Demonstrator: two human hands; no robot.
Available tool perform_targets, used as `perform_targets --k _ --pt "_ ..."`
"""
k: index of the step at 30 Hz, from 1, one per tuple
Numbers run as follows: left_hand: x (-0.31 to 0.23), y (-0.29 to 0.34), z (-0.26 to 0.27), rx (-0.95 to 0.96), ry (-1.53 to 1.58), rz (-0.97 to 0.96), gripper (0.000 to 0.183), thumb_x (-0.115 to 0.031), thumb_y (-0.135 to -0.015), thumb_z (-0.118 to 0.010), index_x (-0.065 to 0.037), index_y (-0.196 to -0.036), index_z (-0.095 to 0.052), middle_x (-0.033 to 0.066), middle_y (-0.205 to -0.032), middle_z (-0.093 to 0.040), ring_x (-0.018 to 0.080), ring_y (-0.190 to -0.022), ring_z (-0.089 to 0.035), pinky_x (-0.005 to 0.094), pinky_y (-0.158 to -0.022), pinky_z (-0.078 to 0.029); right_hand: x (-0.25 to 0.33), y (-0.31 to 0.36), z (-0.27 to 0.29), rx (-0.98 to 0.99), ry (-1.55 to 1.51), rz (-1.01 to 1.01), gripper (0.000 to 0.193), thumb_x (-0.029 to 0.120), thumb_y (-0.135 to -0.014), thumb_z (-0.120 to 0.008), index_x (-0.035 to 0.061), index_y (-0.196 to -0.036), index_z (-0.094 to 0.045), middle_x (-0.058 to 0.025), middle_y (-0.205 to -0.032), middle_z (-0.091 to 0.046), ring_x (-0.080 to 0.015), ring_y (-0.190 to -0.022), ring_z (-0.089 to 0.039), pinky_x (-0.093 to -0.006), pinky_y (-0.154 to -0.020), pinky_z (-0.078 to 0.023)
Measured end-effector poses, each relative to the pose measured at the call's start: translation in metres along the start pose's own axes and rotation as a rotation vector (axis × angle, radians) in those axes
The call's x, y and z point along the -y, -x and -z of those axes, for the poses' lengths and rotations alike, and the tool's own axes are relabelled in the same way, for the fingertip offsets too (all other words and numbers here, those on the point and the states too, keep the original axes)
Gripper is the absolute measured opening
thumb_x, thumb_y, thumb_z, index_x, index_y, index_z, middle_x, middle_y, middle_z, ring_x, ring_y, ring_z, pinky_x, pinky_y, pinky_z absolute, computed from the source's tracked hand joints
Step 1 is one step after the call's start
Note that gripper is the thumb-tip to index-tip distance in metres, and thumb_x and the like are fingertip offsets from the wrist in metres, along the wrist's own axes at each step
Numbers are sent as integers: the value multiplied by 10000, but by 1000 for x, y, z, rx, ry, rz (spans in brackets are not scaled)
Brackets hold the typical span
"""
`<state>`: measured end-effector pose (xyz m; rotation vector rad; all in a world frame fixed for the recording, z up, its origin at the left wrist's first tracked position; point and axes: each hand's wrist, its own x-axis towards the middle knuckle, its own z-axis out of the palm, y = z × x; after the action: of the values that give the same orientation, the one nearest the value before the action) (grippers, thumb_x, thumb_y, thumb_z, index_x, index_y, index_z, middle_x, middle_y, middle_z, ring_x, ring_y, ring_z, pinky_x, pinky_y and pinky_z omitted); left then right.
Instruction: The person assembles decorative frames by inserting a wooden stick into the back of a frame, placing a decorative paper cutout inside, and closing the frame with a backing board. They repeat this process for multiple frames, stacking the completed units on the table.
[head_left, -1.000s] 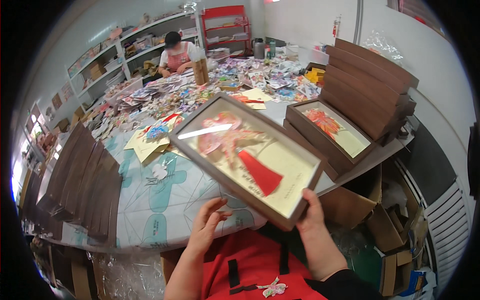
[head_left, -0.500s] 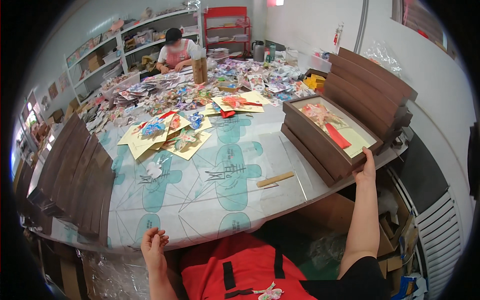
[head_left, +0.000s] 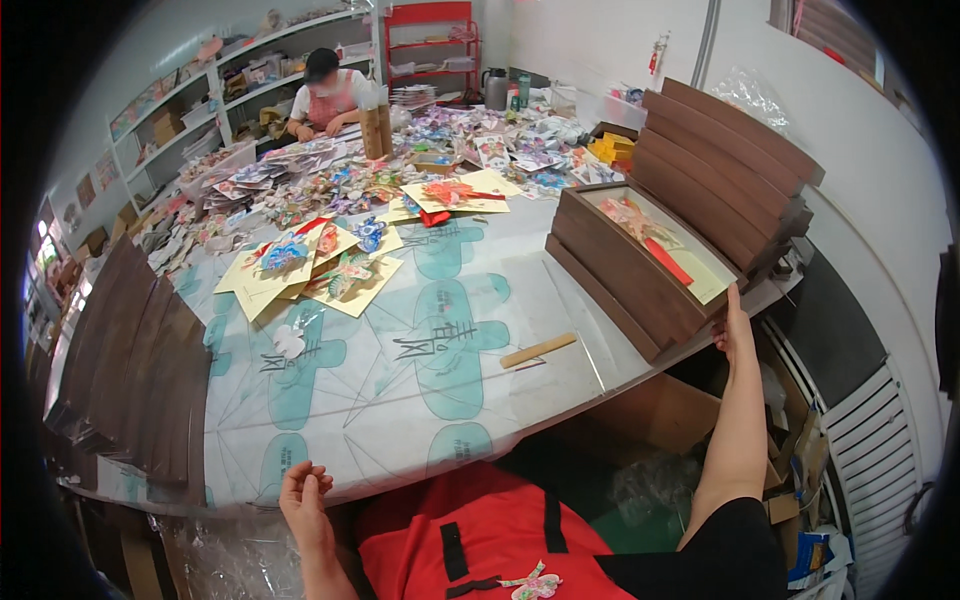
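My right hand grips the near right corner of a deep brown shadow-box frame, thumb on the edge and fingers below. That frame rests tilted on top of other brown frames, holding a pale yellow card with a coral flower decoration and a red ribbon. Its far end is a little raised. At the table's front edge my left hand hovers with loosely bent fingers and nothing visible in them. A flat wooden stick lies on the table between my hands.
Stacked brown frames stand at the left and at the right. Pale yellow cards with ornaments lie mid-table, near a white butterfly-shaped piece. Farther back, a co-worker sits behind piles of colourful cut-outs.
The view has shifted slightly, so the table things sit a bit farther left. My right hand has slid along the frame's corner, and the frame's near end appears slightly higher. My left hand stays empty.
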<state>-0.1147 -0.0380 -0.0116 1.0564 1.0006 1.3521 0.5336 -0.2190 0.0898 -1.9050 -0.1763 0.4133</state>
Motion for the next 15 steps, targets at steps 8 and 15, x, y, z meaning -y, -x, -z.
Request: perform_targets --k 8,15 --pt "22 -34 3 -49 -222 -215 152 -20 -910 -506 10 -1039 -579 77 -910 -615 127 -782 -584 261 -734 -495 -92 43 -63 -426 -273 729 79 32 -901 -466 23 -949 -529 -54 -833 -587 -130 -710 -556 -238 -634 -449" --pt "47 -43 0 -28 -491 -333 134 5 -874 -516 30 -972 -604 58 -835 -627 101 -725 -588 226 -682 -480 -44 73 -168 163 -30 859 312 -9 -870 -490 -46 -1176 -541 -158 -1140 -605 -239 -1073 -589 -295 -912 -448"
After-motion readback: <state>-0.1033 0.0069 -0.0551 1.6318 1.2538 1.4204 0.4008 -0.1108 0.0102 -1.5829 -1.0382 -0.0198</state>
